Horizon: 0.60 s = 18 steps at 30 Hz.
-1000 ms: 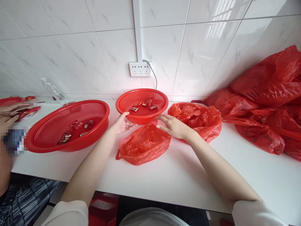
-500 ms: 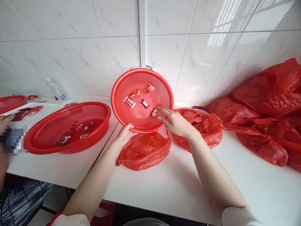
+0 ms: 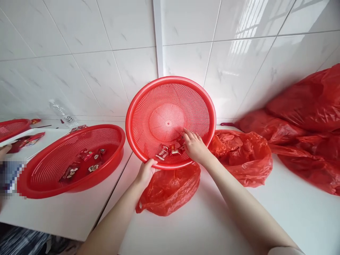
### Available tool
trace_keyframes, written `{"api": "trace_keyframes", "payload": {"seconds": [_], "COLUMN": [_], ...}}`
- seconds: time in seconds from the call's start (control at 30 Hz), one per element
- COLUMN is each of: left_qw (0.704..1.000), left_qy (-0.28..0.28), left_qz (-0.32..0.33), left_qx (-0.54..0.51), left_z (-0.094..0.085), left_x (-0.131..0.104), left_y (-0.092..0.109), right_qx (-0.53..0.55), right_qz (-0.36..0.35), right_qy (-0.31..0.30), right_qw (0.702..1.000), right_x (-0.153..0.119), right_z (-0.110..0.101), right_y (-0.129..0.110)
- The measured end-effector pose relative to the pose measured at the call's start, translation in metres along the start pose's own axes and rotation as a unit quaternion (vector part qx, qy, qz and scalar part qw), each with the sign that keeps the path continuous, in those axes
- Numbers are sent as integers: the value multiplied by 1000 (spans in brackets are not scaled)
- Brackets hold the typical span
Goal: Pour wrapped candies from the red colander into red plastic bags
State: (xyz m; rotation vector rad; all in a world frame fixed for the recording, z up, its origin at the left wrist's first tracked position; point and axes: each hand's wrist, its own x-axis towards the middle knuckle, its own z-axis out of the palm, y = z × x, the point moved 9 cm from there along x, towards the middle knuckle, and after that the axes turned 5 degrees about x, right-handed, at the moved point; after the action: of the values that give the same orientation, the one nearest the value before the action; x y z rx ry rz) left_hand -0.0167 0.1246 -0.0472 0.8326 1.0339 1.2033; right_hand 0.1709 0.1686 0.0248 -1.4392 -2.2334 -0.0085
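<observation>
A red perforated basket (image 3: 168, 109) is tilted steeply toward me near the wall. My left hand (image 3: 146, 173) grips its lower left rim, thumb over the edge. Inside the basket, at the lower right, my right hand (image 3: 196, 146) has curled fingers over small wrapped packets; whether one is between the fingertips is hidden. Several packets lie along the basket's lower side, among them a red and white one (image 3: 162, 152) and a small pale one (image 3: 174, 150). Directly below the basket sits an open red plastic bag (image 3: 170, 194).
Another red basket (image 3: 79, 177) with packets stands left. Beyond it are a white tray (image 3: 60, 132), a clear bottle (image 3: 63, 114) and a person's hand (image 3: 4, 150). Red bags (image 3: 247, 156) lie right, with fuller ones (image 3: 308, 102) behind.
The basket has tipped further toward me, and its packets have slid down to the lower side. My right hand has moved lower with them. The view has shifted slightly.
</observation>
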Motion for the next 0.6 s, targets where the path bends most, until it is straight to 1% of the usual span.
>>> {"api": "trace_keyframes", "payload": {"seconds": [0.07,0.2,0.3,0.37,0.47,0.53,0.6], "left_qw": [1000,999,999,999,999,999,998], "left_qy": [-11,-29,-34,-28,-20,-35,-54], "left_qz": [-2,-12,-15,-2,10,0,-13], "left_qx": [14,31,28,23,23,20,12], "left_z": [2,5,7,8,8,11,13], "left_x": [-1,-1,0,0,0,0,0], "left_y": [0,-6,-11,-11,-12,-17,-21], "right_qx": [-23,-24,-40,-45,-21,-3,1], "right_qz": [-9,-31,-10,25,71,73,65], "right_qy": [12,-37,-48,-51,-82,-98,-97], "right_qw": [1000,999,998,997,994,992,993], "right_x": [1,0,0,-1,-3,-4,-4], "right_z": [1,9,8,8,14,17,16], "right_y": [2,2,7,16,31,36,37]}}
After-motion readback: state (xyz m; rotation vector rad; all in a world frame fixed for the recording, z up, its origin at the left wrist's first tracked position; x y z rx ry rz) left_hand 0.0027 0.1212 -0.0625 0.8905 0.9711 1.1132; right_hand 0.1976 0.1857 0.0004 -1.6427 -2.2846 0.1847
